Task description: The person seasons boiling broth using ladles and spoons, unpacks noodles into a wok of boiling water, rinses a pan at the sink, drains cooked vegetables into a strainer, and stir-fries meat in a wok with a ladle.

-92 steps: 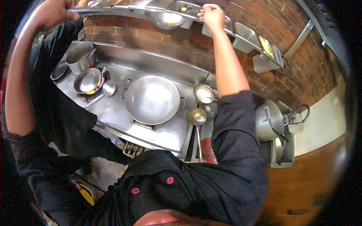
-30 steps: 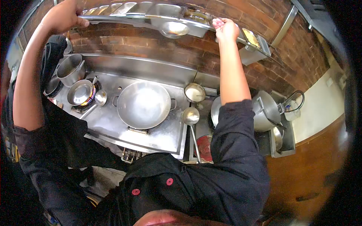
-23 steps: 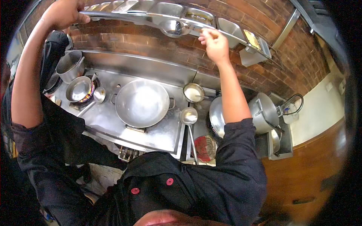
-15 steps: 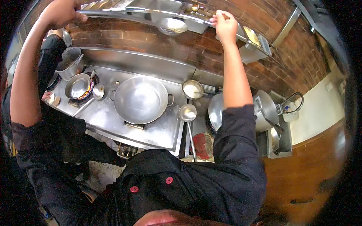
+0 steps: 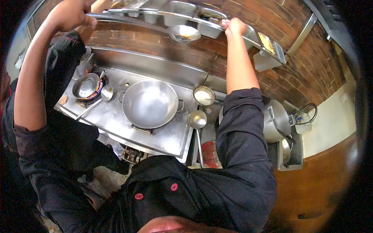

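Observation:
My left hand (image 5: 72, 15), raised at the upper left, is closed round the dark handle of a long-handled ladle (image 5: 183, 34). Its shallow bowl hangs just below the shelf of metal containers, with a little golden-brown matter in it. My right hand (image 5: 235, 27) is up at the shelf edge, fingers pinched together beside a container with dark contents (image 5: 211, 17). What those fingers hold, if anything, is too small to make out. Below my arms a wide two-handled pan (image 5: 149, 104) sits on the steel stove.
A second ladle (image 5: 197, 119) lies right of the pan, near a pot of white contents (image 5: 204, 95). To the left, a small pan (image 5: 86, 86) stands over a lit burner beside another ladle (image 5: 107, 93). Another person's dark sleeve (image 5: 64, 54) is close behind my left arm. A large pot (image 5: 276, 118) stands right.
The view has shifted slightly, so the stove and shelf appear farther right. My right hand has lowered a little at the shelf edge. The ladle stays in my left hand.

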Available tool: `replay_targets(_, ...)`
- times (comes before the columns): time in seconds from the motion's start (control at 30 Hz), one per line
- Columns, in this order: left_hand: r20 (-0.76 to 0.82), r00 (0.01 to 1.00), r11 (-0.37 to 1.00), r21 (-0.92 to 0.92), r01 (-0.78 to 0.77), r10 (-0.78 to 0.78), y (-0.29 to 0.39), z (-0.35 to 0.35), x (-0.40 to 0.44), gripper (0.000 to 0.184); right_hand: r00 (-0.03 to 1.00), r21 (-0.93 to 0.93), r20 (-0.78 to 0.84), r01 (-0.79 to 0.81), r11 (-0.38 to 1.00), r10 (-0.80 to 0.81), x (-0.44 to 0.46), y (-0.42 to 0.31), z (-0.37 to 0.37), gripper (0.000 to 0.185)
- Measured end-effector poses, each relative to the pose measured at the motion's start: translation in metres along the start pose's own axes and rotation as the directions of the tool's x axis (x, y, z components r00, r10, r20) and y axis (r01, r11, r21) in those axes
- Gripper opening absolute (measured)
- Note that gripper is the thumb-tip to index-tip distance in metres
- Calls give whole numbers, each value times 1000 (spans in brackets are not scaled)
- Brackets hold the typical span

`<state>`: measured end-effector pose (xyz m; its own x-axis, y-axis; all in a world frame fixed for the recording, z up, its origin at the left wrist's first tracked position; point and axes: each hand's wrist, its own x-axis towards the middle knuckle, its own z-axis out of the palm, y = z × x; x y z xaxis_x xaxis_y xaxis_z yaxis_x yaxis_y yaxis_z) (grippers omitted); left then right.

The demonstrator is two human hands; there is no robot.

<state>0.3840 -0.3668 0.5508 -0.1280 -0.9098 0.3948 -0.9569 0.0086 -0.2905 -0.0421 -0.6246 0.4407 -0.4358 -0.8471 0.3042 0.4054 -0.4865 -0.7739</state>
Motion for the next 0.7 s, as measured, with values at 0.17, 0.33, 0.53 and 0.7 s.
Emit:
replay_targets(0.17,-237,964,992,59,-114,125,-12,15,2,30,990,185,-112,-61,981,83,-3,-21,-11,19)
replay_targets(0.33,-73,996,999,-8,-44,43,-10,8,10,33,996,223,20,-87,971,84,-41,-45,-13,22)
replay_targets(0.53,-30,999,1000,-2,24,-24,-8,6,7,34,861,-177,464,319,931,-207,-122,-27,-37,20)
replay_targets(0.7,-147,988,996,79,48,-36,-11,12,6,38,499,-381,799,852,360,-336,-157,-7,-58,17)
